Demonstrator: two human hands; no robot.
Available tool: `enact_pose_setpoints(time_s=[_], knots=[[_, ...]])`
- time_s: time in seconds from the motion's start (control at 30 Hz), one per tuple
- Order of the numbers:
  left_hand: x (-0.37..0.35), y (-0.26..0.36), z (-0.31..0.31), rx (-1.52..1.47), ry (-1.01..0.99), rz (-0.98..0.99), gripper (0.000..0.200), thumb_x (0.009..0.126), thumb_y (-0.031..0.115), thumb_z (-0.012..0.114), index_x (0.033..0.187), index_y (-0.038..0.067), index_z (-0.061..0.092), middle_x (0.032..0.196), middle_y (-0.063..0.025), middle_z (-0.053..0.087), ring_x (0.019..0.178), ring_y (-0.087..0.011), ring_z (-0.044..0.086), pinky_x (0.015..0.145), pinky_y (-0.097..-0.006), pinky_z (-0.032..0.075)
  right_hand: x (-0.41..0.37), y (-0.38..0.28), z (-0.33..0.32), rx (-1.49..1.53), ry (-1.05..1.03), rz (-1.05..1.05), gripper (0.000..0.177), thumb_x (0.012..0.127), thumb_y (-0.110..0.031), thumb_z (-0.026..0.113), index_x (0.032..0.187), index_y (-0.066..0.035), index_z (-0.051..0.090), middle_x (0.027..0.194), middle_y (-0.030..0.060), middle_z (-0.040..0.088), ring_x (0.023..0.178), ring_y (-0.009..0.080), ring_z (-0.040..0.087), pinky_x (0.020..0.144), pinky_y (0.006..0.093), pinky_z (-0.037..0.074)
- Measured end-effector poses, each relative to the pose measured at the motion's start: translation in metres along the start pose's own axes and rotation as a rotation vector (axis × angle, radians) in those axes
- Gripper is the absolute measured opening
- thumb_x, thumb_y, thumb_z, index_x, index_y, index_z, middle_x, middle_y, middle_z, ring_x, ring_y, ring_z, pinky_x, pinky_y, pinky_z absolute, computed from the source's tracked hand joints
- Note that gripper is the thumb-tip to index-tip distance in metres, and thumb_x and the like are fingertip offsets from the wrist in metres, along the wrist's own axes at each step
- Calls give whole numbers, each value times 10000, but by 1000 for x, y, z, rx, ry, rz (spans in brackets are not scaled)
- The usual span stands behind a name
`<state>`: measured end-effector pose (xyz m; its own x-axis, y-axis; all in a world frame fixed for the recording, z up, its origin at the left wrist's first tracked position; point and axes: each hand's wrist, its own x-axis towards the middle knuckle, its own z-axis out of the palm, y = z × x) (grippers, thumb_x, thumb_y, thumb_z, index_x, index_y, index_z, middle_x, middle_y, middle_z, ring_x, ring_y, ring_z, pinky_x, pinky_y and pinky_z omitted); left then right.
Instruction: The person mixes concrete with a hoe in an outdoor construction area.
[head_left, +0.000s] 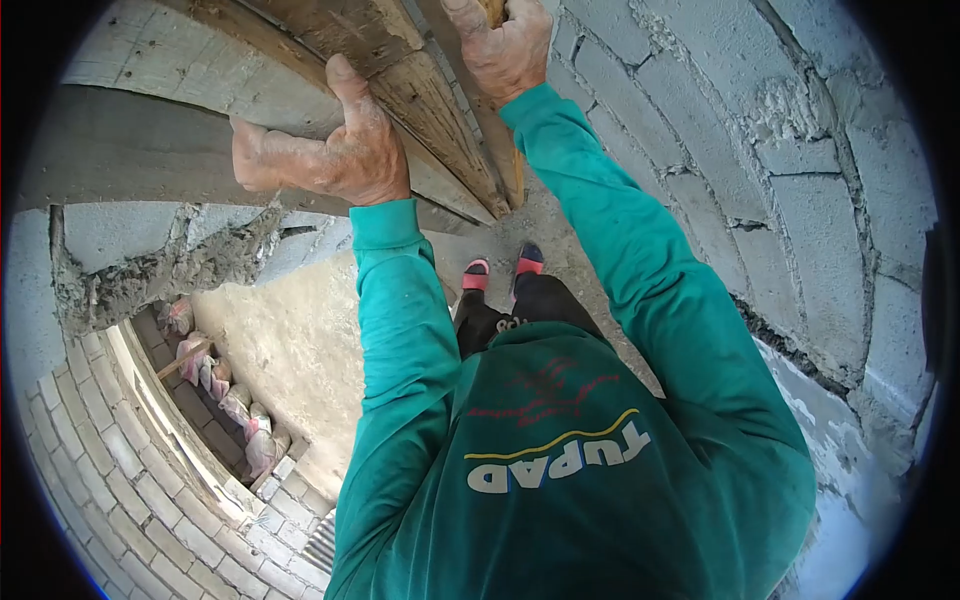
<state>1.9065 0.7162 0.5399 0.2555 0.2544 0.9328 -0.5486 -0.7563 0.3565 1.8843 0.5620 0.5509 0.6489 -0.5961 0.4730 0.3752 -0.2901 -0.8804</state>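
Your left hand's (350, 150) grip is splayed against boards (250, 70); right hand's (505, 50) curled, hold unclear. Timber (432, 112) runs lengthwise between them toward your feet (477, 274).

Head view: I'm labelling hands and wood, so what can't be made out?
All in the head view:
Right hand: fingertips cut off by the top edge.
Left hand: most fingers hidden behind the hand itself.
Planks: upper ends cut off by the top edge.
Red shirt print: too small and faint to read.

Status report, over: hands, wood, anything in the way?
Left hand against long weathered grey wooden plank. Right hand at picture's top edge, grip partly cropped. Rough grey concrete-block wall close on right.
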Motion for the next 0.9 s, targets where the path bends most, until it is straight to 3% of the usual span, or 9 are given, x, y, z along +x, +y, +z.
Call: enact_pose_setpoints(time_s=[0.27, 0.4, 0.47, 0.5, 0.57, 0.63, 0.7, 0.77, 0.9], knots=[[-9, -2, 0, 64, -117, -71, 937, 818, 491, 734, 1364, -121, 282, 1197, -225, 316, 1130, -359, 332, 926, -533, 340, 27, 10, 13, 33, -81, -22, 639, 853, -546, 662, 1110, 38, 621, 929, 209, 698, 861, 312, 669, 776, 378, 514], [-8, 3, -3, -50, -120, -102, 946, 818, 519, 723, 1369, -115, 288, 1194, -219, 316, 1146, -360, 324, 946, -538, 344, 22, 21, -3, 47, -237, 42, 772, 872, -619, 577, 1275, 39, 542, 1121, 266, 649, 1112, 372, 608, 949, 394, 456], [-7, -1, -4, 3, -153, -52, 965, 805, 521, 737, 1379, -107, 282, 1196, -213, 317, 1156, -356, 320, 953, -541, 359, 14, 20, -16, 6, -371, 122, 919, 858, -640, 583, 1458, 7, 326, 1282, 283, 565, 1246, 348, 522, 1057, 372, 369], [-7, -1, -7, -35, -164, -52, 965, 805, 521, 737, 1379, -107, 282, 1196, -213, 317, 1156, -356, 320, 953, -541, 359, -6, 50, -15, -227, -254, 25, 868, 801, -691, 596, 1373, -49, 474, 1230, 267, 599, 1169, 408, 569, 990, 455, 460], [-7, 1, -17, 21, -221, 25, 928, 808, 455, 758, 1391, -86, 279, 1212, -198, 320, 1158, -340, 337, 945, -525, 383, -46, 77, -48, -503, -149, -104, 723, 864, -608, 599, 1280, -18, 562, 1082, 185, 679, 997, 305, 656, 897, 388, 502], [-3, 13, -44, -81, -301, -34, 912, 799, 412, 772, 1389, -80, 280, 1233, -201, 314, 1169, -336, 352, 957, -507, 396, -100, 80, -109, -459, -376, 379, 870, 848, -679, 534, 1452, -73, 379, 1338, 259, 530, 1262, 410, 492, 1049, 467, 400], [-3, 23, -80, -244, -440, -206, 831, 813, 275, 766, 1404, -46, 278, 1268, -201, 354, 1175, -320, 407, 983, -466, 403, -179, 93, -174, -605, -469, 704, 794, 865, -643, 536, 1360, -23, 501, 1251, 271, 585, 1199, 387, 546, 1007, 457, 425], [-18, 13, -115, -309, -547, -218, 724, 825, 167, 731, 1381, -57, 325, 1249, -203, 417, 1122, -316, 466, 969, -466, 405, -301, 123, -238, -940, -571, 978, 770, 880, -593, 545, 1335, 27, 508, 1283, 283, 560, 1214, 401, 531, 1032, 467, 411], [-75, -9, -176, -466, -1188, -343, 511, 863, 116, 690, 1292, -54, 471, 1134, -190, 572, 1030, -283, 572, 913, -402, 447, -561, 75, -311, -1076, -561, 1576, 681, 888, -486, 609, 1351, 3, 507, 1373, 233, 512, 1276, 394, 482, 1053, 462, 405]])
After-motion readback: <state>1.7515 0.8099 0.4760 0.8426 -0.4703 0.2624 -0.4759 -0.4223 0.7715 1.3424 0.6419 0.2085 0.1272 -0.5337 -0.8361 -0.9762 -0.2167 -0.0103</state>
